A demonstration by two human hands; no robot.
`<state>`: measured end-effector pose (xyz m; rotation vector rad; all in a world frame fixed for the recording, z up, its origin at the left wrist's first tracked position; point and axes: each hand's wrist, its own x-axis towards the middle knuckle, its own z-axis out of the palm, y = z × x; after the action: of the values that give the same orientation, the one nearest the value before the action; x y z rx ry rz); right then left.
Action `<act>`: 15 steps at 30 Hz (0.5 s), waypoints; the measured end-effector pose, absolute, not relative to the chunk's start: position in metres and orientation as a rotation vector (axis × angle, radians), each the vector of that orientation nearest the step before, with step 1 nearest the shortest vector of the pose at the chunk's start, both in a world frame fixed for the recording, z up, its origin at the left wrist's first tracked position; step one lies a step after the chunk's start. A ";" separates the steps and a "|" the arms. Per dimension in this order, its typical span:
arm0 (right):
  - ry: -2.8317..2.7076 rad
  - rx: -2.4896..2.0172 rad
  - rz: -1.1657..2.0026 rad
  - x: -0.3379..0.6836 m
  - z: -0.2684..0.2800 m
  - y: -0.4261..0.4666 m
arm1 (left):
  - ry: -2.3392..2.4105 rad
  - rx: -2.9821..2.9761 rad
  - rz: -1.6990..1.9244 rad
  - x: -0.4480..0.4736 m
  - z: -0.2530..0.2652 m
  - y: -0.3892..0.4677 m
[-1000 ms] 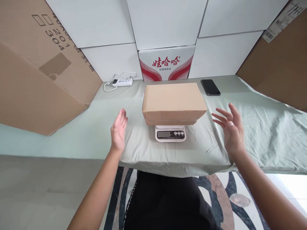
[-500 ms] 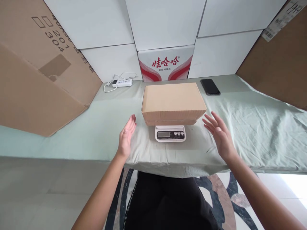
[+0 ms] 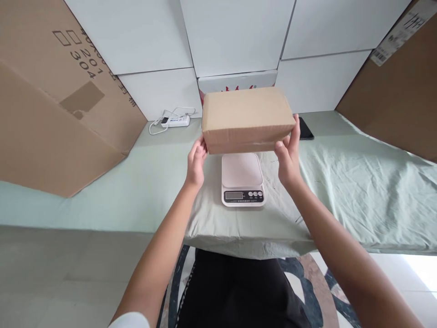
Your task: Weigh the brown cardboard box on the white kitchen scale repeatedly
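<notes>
A brown cardboard box (image 3: 247, 114) is held up in the air between both hands. My left hand (image 3: 197, 163) grips its lower left corner, with some fingers hidden behind and under it. On the opposite end my right hand (image 3: 289, 152) is closed around the lower right corner, thumb at the front. Below the box, a white digital kitchen scale (image 3: 242, 171) lies on the cloth with its platform bare. Its display (image 3: 234, 195) looks blank, and small round buttons sit beside it.
A black phone (image 3: 306, 129) lies partly behind my right hand. A white power strip with cable (image 3: 175, 120) rests at the back left. Large cardboard boxes flank the green tablecloth (image 3: 136, 191), at left (image 3: 61, 136) and right (image 3: 396, 95). A printed white carton (image 3: 239, 81) stands behind.
Both hands have closed in from the sides and taken hold of the cardboard box. It has risen off the scale, uncovering the platform and hiding much of the printed carton.
</notes>
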<state>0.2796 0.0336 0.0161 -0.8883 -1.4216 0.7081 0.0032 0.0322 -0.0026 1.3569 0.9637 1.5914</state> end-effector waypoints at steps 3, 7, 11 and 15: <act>-1.412 -0.900 0.655 0.282 0.006 0.076 | 0.981 1.293 1.611 0.012 -0.012 0.074; -1.366 -0.928 0.749 0.286 -0.022 0.107 | 1.068 1.219 1.557 0.017 -0.038 0.100; -1.291 -0.995 0.831 0.288 -0.044 0.112 | 1.079 1.189 1.520 0.018 -0.051 0.098; -1.244 -1.018 0.849 0.294 -0.051 0.114 | 1.144 1.161 1.478 0.021 -0.054 0.091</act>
<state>0.2936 0.1140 -0.0509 -1.0178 -1.2444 0.8493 0.0210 0.0910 -0.0541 1.1612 1.1438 1.4780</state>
